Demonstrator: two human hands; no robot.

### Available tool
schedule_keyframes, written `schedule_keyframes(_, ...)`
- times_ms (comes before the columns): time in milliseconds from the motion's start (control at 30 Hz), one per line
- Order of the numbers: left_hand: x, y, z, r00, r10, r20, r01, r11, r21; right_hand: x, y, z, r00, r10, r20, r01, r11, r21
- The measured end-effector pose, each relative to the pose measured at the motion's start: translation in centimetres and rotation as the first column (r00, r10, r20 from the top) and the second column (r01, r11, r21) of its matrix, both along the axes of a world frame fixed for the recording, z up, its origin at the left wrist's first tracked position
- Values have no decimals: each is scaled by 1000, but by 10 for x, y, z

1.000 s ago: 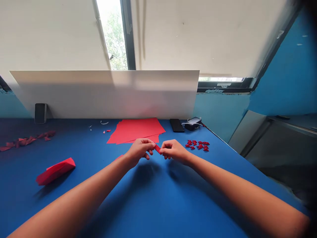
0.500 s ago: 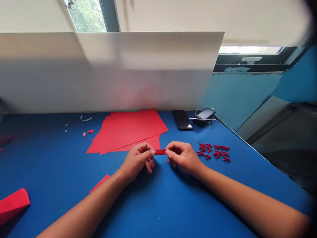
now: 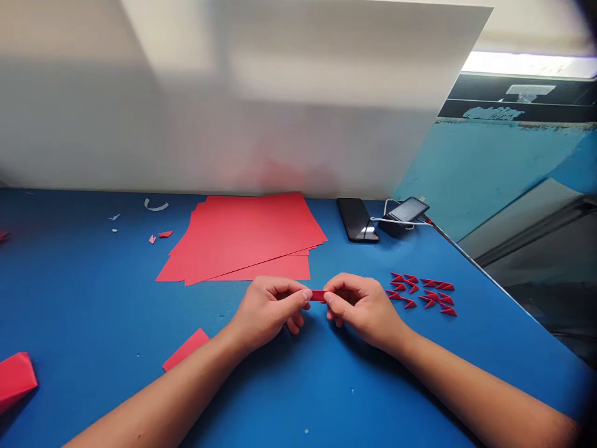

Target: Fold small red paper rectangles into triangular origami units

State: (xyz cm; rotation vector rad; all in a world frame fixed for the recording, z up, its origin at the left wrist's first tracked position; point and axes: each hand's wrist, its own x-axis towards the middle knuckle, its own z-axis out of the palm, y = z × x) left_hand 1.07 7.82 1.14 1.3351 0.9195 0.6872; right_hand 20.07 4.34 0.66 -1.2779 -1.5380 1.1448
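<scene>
A narrow folded strip of red paper (image 3: 318,296) is held level above the blue table, pinched at both ends. My left hand (image 3: 275,311) grips its left end between thumb and forefinger, with the other fingers curled below. At the right end, my right hand (image 3: 366,308) pinches in the same way. Behind my hands lies a stack of red paper sheets (image 3: 247,233). Small folded red paper triangles (image 3: 429,296) are set out in groups to the right of my right hand. A red paper piece (image 3: 186,348) lies partly behind my left forearm.
On the blue table (image 3: 84,298), a black phone (image 3: 357,219) and a second device (image 3: 408,210) with a white cable lie at the back right. White and red paper scraps (image 3: 156,205) sit back left. A folded red paper (image 3: 16,379) is at the left edge. A white board (image 3: 280,137) stands behind.
The view has tilted down and shifted a little. My hands have come closer together on the strip, so less of it shows between them.
</scene>
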Motion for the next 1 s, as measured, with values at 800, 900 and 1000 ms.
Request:
schedule_keyframes(800, 2, -6, 0, 997, -73, -9, 74, 989, 125, -19, -16, 7, 996, -90, 8, 90, 995, 45)
schedule_keyframes(900, 1, -6, 0, 998, -62, 12, 60, 992, 107, -20, -17, 5, 994, -94, -62, 97, 994, 44)
schedule_keyframes(1000, 2, -7, 1, 999, -29, 35, 27, 998, 59, -20, -17, 3, 993, -75, -85, 79, 996, 42)
